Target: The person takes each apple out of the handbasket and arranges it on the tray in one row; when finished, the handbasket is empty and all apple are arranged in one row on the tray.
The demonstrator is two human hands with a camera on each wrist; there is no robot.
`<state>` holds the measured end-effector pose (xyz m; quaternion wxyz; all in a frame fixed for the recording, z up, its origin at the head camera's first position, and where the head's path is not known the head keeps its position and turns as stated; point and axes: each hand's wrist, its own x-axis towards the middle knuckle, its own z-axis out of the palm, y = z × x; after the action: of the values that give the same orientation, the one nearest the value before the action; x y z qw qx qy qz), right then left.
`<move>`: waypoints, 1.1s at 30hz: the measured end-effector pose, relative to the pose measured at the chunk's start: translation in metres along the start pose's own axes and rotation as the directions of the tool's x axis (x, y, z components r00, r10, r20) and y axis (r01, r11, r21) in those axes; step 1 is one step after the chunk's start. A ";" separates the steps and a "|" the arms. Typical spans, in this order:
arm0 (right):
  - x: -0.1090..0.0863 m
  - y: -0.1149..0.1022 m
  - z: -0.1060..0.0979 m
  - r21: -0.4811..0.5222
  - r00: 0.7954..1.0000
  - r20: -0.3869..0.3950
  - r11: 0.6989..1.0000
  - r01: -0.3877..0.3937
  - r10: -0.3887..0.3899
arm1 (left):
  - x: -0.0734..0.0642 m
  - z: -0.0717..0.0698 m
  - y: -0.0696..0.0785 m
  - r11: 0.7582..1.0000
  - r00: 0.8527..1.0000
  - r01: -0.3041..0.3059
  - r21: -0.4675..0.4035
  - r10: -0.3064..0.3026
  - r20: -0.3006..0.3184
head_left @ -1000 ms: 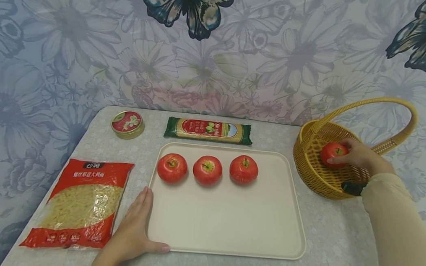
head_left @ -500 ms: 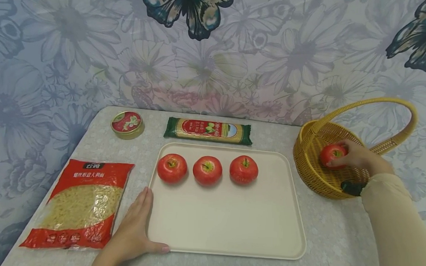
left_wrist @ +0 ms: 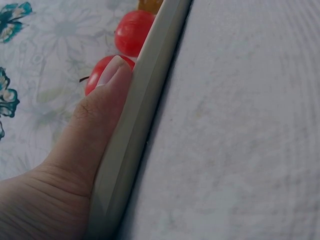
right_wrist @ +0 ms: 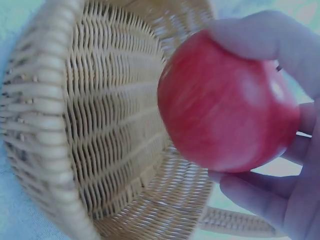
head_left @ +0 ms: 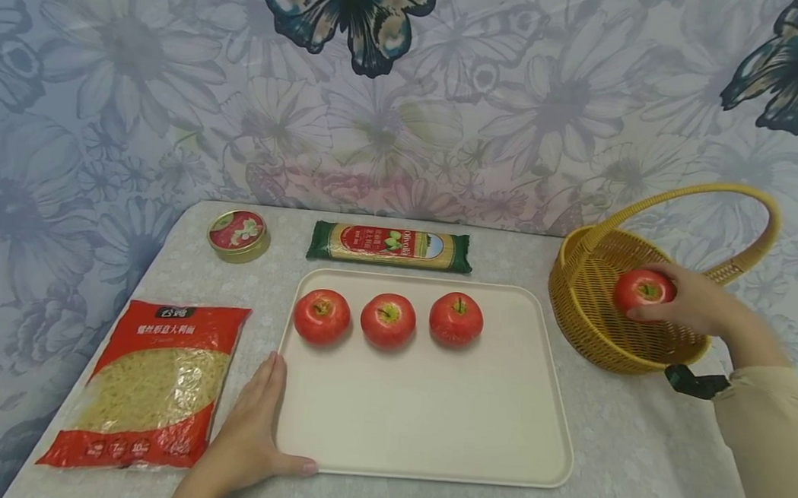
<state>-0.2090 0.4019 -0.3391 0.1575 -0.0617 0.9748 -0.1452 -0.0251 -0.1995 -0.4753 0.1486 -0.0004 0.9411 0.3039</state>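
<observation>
My right hand (head_left: 700, 302) grips a red apple (head_left: 646, 291) over the inside of a yellow wicker basket (head_left: 569, 320). In the right wrist view the thumb lies on one side of the apple and the fingers on the other, with the woven wall close by. My left hand (head_left: 247, 430) rests at the near left corner of a cream tray (head_left: 430, 411), fingers straight along its left side and thumb on the front edge. Three red apples, a left one (head_left: 322, 317), a middle one (head_left: 388, 321) and a right one (head_left: 456, 319), stand in a row along the tray's back.
A red bag of spiral pasta (head_left: 157, 386) lies left of the tray. Behind the tray is a green-ended spaghetti pack (head_left: 391, 247), with a round tin (head_left: 238, 235) at the back left. The basket's tall handle (head_left: 691, 188) arches over its opening. A patterned cloth hangs behind the table.
My right hand has lifted the apple and shifted it slightly right and toward me within the basket's opening; the wrist has drawn back over the rim. My left hand has not moved.
</observation>
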 end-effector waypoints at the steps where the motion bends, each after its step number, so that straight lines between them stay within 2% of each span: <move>1: -0.004 -0.002 0.000 0.010 1.000 -0.017 1.000 0.008 -0.008 | 0.000 0.000 0.000 1.000 1.000 0.001 0.000 -0.001 0.001; 5: -0.022 -0.013 0.001 0.046 0.994 -0.095 0.998 0.052 -0.048 | 0.000 0.000 0.001 1.000 1.000 0.002 0.000 -0.002 -0.001; 13: -0.057 -0.043 0.012 0.115 0.981 -0.185 0.991 0.072 -0.050 | 0.000 0.000 0.000 1.000 1.000 0.012 0.000 -0.012 0.005; 18: -0.070 -0.063 0.019 0.133 0.960 -0.247 0.976 0.170 -0.134 | 0.000 0.000 0.000 1.000 1.000 0.013 0.000 -0.013 0.004; 24: -0.073 -0.092 0.034 0.105 0.909 -0.348 0.955 0.278 -0.227 | 0.000 0.000 0.000 1.000 1.000 0.003 0.006 -0.003 -0.005; 27: -0.071 -0.106 0.042 0.098 0.894 -0.354 0.940 0.327 -0.275 | 0.000 0.001 0.000 1.000 1.000 0.000 0.006 0.000 -0.006; 30: -0.067 -0.115 0.051 0.097 0.888 -0.334 0.926 0.366 -0.316 | 0.001 0.002 -0.001 1.000 1.000 -0.002 0.008 0.003 -0.006; 33: -0.061 -0.122 0.061 0.111 0.895 -0.301 0.920 0.377 -0.330 | 0.002 0.002 -0.002 1.000 1.000 -0.001 0.008 0.001 -0.003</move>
<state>-0.1220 0.2800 -0.3402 -0.0044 -0.2040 0.9439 -0.2596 -0.0261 -0.1995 -0.4787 0.1470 0.0000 0.9425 0.3001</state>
